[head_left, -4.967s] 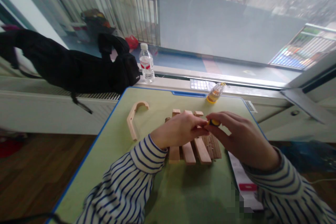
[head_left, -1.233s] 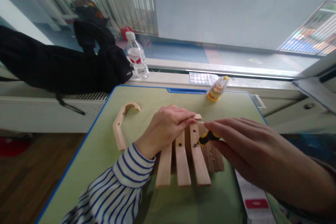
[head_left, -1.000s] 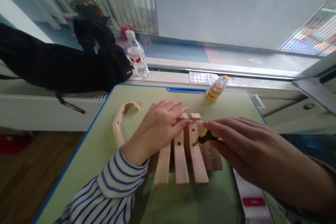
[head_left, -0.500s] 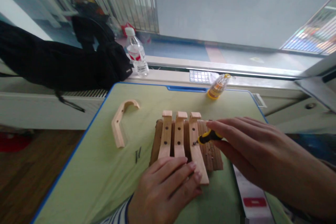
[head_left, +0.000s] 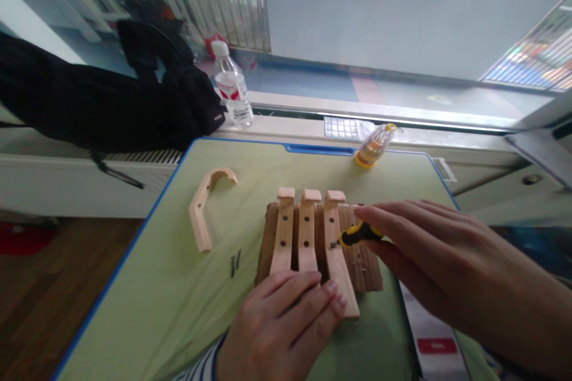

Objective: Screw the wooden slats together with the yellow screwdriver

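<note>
A wooden board [head_left: 364,265] lies on the green table [head_left: 179,286], with three curved wooden hooks [head_left: 305,226] laid side by side on it. My right hand [head_left: 429,256] is closed on a small yellow-and-black screwdriver [head_left: 357,234], whose tip meets a hole in the rightmost hook [head_left: 335,238]. My left hand [head_left: 281,324] presses down on the near ends of the hooks, fingers flat and together. A fourth hook [head_left: 203,208] lies loose at the left. Two dark screws [head_left: 234,263] lie on the table between it and the board.
A small bottle of screwdriver bits [head_left: 373,147] stands at the table's far edge. On the sill behind are a water bottle [head_left: 231,86] and a black bag [head_left: 111,101]. A white paper with a red label [head_left: 431,342] lies at the right. Wooden floor shows at the left.
My left hand moved from the far ends of the hooks to their near ends, uncovering the hook tops and the screws. My right hand stays with the screwdriver on the rightmost hook.
</note>
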Motion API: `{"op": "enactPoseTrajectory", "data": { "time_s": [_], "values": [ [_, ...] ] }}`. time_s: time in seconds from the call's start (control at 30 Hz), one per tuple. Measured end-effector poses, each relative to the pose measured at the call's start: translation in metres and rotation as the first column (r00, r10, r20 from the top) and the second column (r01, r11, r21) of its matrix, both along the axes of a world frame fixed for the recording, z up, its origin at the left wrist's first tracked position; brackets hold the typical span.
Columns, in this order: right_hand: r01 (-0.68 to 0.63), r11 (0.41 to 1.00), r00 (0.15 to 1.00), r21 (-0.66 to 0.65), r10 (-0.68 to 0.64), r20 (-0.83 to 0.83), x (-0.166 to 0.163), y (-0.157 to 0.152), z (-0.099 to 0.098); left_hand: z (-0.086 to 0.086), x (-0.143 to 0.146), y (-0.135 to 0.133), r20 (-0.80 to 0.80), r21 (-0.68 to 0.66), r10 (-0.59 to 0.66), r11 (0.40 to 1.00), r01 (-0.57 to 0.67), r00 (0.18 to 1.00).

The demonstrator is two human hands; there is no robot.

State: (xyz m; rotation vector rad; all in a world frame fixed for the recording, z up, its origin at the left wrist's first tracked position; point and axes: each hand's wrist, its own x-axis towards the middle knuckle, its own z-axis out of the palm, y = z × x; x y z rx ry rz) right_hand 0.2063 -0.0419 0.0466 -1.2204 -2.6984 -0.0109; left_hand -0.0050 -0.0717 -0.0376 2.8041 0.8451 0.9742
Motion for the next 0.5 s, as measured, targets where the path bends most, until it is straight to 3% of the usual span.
{"op": "enactPoseTrajectory", "data": {
  "time_s": [0.3,0.43,0.5],
  "values": [
    [-0.005,1.000,1.000,0.002,0.005,-0.001,-0.001,-0.002,0.001,-0.003,0.002,-0.002,0.056,-0.052,0.014,0.999,-0.011,0.998],
    [0.011,1.000,1.000,-0.014,-0.011,0.000,0.000,-0.003,0.003,0.005,-0.002,-0.006,0.099,-0.197,0.029,0.980,-0.009,0.995],
    [0.010,0.999,1.000,-0.031,-0.010,-0.001,-0.001,-0.004,0.003,0.011,-0.006,-0.004,0.135,-0.290,0.096,0.956,-0.053,0.986]
  ]
}}
